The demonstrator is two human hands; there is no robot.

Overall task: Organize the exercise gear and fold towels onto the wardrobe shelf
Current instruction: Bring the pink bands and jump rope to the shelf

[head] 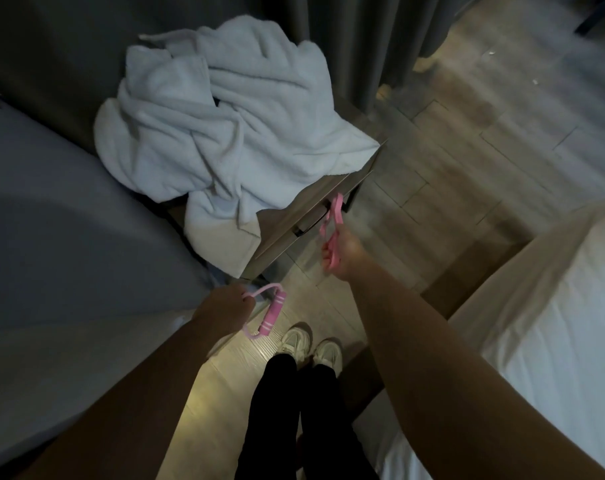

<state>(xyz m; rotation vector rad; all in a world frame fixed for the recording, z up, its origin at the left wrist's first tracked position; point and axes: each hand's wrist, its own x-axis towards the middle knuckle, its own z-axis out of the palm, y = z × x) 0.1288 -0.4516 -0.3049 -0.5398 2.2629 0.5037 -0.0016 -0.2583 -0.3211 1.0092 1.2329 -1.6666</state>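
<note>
Left hand [225, 306] grips pink handled resistance tube [270, 313]; right hand [344, 257] clutches pink band [337, 206]; crumpled white towels [225, 126] heaped on nightstand [294, 216] beyond.

Wood-look plank floor [467, 150] fills the centre and upper right of the frame. A nightstand [283, 220] stands at centre, its drawer front fitted with a dark bar handle [311, 226]. Grey curtains [356, 39] hang at top centre. A dark panel [51, 46] occupies the upper left. One bed [51, 220] lies at left, a white-sheeted bed [554, 323] at lower right. Lighting is dim, with a brighter floor patch at lower centre.
</note>
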